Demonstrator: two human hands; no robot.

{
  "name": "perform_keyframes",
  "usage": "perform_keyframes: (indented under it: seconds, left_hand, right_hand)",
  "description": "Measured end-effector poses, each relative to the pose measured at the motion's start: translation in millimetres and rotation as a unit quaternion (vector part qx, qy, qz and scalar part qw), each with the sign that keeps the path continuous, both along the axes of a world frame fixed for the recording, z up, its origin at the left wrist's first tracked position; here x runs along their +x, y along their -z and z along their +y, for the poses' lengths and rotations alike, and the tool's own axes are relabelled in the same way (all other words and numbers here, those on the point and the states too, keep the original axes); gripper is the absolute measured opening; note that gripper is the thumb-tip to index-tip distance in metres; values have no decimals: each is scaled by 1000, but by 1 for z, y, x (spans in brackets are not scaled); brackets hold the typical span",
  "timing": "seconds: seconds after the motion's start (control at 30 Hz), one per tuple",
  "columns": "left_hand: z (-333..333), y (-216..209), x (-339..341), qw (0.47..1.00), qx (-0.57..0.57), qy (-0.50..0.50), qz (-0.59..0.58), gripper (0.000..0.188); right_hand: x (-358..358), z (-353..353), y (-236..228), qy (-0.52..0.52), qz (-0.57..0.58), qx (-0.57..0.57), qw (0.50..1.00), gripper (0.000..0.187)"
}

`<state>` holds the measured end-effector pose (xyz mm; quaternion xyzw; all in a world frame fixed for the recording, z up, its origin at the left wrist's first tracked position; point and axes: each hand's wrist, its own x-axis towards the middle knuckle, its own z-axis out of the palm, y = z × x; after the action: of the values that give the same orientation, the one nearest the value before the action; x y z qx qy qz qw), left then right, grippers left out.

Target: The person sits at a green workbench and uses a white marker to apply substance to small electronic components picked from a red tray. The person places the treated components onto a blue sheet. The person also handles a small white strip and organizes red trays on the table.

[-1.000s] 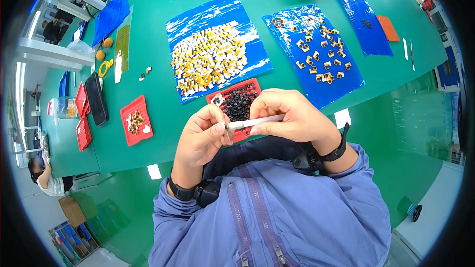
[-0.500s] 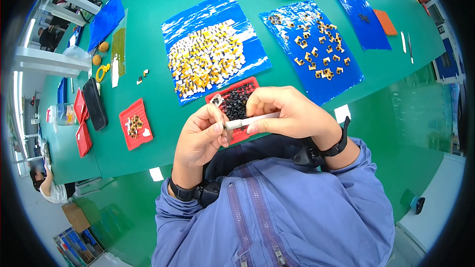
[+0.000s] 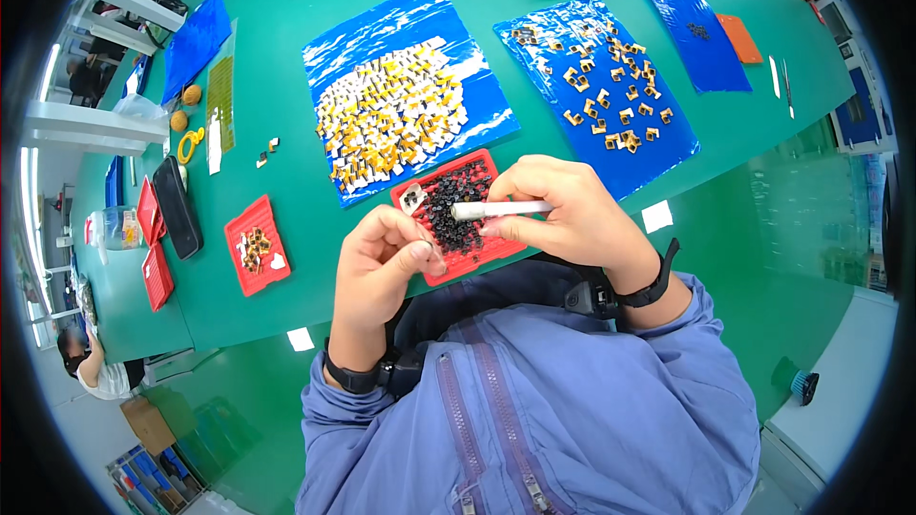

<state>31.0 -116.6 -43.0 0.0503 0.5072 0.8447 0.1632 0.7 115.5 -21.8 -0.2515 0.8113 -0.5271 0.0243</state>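
In my right hand (image 3: 563, 205) is a white pen-like stick (image 3: 506, 211), gripped between thumb and fingers. Its thicker, blunt end points left over a red tray (image 3: 509, 246) of small black parts (image 3: 456, 200). My left hand (image 3: 384, 262) is closed in a pinch at the tray's left edge, just apart from the stick's end. Whatever its fingertips may hold is too small to make out. A crumpled whitish piece (image 3: 412, 197) lies in the tray's upper left corner.
Behind the tray, a blue sheet (image 3: 367, 24) bears many white-and-yellow pieces (image 3: 391, 114). Another blue sheet (image 3: 649, 167) to the right holds scattered brass-coloured brackets (image 3: 625, 140). At left are a small red tray (image 3: 275, 272), a black case (image 3: 177, 205) and yellow-handled scissors (image 3: 191, 143).
The stick's end has come away from my left fingertips, where it met a small part. My right hand has shifted slightly up and right; my left fingers now pinch apart from it.
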Motion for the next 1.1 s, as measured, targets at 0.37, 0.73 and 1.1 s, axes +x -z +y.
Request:
perform_keyframes:
  seconds: [0.37,0.73,1.1]
  left_hand:
    - [9,-17,9,763,-349,-118,531,14]
    - [10,-18,13,745,-348,-109,558,16]
    - [20,-13,11,760,-368,-87,529,18]
  right_hand:
    - [15,-10,13,-55,167,-100,979,18]
    - [21,-22,16,-60,258,-163,950,19]
    - [25,-13,19,-50,252,-133,957,17]
